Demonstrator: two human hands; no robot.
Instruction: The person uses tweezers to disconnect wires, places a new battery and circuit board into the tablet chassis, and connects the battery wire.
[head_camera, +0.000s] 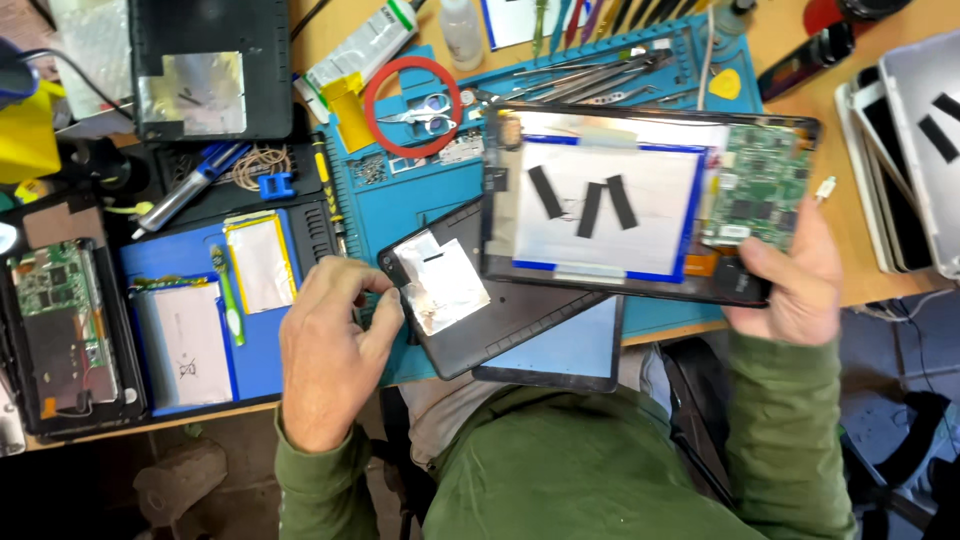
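Head view, obs 1 — where does the opened tablet (640, 200) lie?
— Long axis left to right above the desk (800, 85); right hand (790, 280) grips its right end, green board side
— Left hand (335, 345)?
— Nearer the black back cover (480, 300), fingers pinched on its left corner, below the tablet

We see a matt black plastic back cover (500, 300) with shiny foil (440, 285), a glossy tablet (640, 200), and a wooden bench (790, 120).

Red tape ring (412, 106), small scissors (428, 108), flat batteries (192, 343), blue repair mat (660, 85)
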